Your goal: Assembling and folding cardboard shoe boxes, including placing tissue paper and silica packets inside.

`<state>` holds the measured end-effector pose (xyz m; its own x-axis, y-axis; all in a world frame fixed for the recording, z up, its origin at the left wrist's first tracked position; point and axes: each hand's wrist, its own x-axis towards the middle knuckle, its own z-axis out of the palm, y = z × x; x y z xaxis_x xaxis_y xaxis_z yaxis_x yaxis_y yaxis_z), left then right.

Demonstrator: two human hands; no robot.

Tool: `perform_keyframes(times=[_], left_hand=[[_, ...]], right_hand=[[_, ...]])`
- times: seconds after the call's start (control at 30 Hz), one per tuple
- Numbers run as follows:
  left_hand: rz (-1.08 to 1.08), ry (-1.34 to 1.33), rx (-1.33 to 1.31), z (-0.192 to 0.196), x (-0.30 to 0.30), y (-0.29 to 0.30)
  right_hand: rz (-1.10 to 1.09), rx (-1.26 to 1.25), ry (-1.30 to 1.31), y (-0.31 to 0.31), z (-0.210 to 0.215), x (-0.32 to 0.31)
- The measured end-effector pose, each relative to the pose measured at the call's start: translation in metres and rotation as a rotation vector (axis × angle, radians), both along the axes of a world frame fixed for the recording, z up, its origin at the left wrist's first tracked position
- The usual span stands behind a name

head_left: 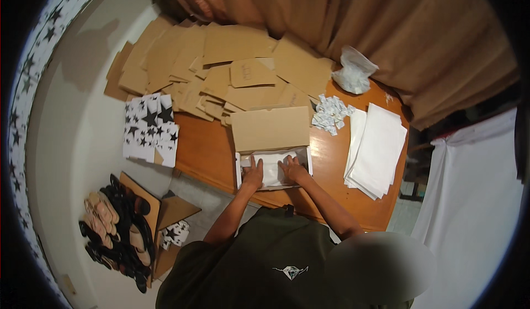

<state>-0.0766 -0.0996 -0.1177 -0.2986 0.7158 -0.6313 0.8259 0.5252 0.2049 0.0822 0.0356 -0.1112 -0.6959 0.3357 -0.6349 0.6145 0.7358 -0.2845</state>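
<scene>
Fingers (252, 162) parted, my left hand (253, 173) and right hand (295, 171) rest on white paper (271, 171) inside the open cardboard box (270, 130) near the table's (207, 149) front edge, neither seeming to grip anything, though they show too small to be sure. Small white packets (331, 114) lie beyond, rightward, beside stacked white sheets (378, 151).

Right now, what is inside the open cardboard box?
Inside the open box, white sheet-like material shows, with the left hand and right hand at its ends. Anything beneath it is covered and cannot be seen.
</scene>
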Motion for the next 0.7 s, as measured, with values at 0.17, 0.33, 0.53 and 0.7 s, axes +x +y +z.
perform_keyframes(times=[0.17, 0.33, 0.53, 0.7], left_hand=[[0.02, -0.053, 0.095, 0.017, -0.005, -0.003], [0.066, -0.225, 0.251, 0.103, 0.001, 0.017], [0.112, -0.436, 0.624, 0.145, 0.041, 0.06], [-0.002, -0.467, 0.717, 0.145, 0.079, 0.115]], right_hand=[[0.053, -0.132, -0.017, 0.011, 0.039, -0.003], [-0.182, -0.102, 0.468, 0.014, 0.112, 0.033], [-0.435, -0.011, 0.691, 0.036, 0.135, 0.082], [-0.551, 0.009, 0.647, 0.058, 0.125, 0.12]])
